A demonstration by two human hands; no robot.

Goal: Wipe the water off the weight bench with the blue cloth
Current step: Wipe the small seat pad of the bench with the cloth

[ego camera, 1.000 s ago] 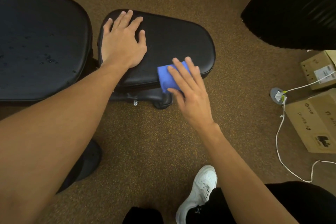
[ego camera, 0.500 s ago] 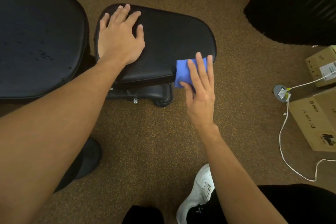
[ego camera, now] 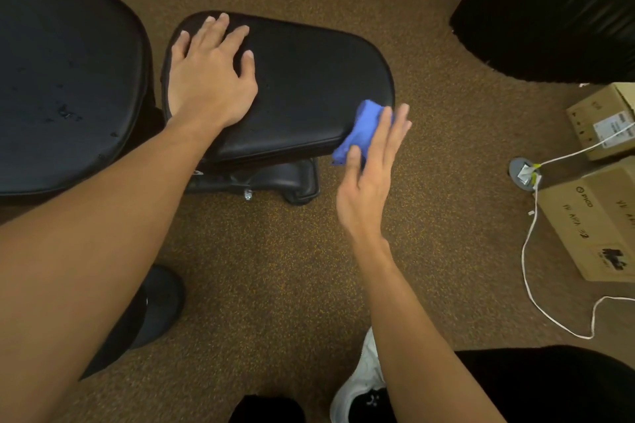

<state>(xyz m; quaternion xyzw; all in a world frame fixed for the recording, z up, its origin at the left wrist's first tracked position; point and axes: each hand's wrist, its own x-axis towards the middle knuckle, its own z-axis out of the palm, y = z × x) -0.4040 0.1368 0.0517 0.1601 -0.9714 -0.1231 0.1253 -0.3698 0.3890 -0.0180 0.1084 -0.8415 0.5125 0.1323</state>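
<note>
My right grip [ego camera: 367, 182] is released, its straight fingers pressing the blue cloth [ego camera: 360, 127] to the near right corner of the bench [ego camera: 309, 79]; they hide part of the cloth. My left grip [ego camera: 209, 79] rests flat and released on its left end. Droplets [ego camera: 65, 113] dot the larger pad [ego camera: 68, 45], which the frame cuts off.

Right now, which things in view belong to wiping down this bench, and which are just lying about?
Part of the job:
folded blue cloth
small black padded bench seat
large black padded backrest, droplets on it
right hand on the cloth
left hand flat on the seat

Lying about:
brown cardboard boxes
thin white cable
</note>
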